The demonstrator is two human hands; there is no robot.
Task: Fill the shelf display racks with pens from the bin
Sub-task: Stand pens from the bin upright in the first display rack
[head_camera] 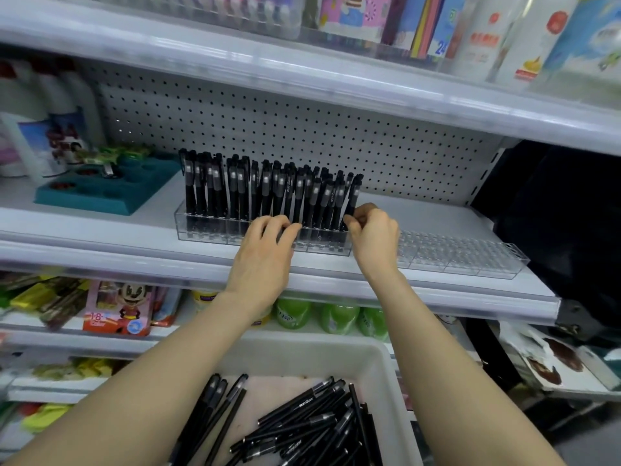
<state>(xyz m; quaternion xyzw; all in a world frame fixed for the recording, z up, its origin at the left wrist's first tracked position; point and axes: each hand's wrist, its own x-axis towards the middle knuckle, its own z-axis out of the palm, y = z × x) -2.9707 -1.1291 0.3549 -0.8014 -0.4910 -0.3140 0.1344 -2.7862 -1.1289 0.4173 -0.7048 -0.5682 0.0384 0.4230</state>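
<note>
A teal tray [100, 190] sits left of your two clear racks, one full rack [262, 235] crowded with upright black pens [268, 190] and one bare rack [460, 255] beside it, while your left hand [265, 253] curls over the front row, grip unclear, your right hand [374, 235] pinches the end pen [353, 196], and the white bin [379, 371] below holds loose pens [302, 428].

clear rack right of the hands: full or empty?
Empty. The right-hand clear rack shows only bare holes, while the left rack beside it is packed with upright black pens.
</note>
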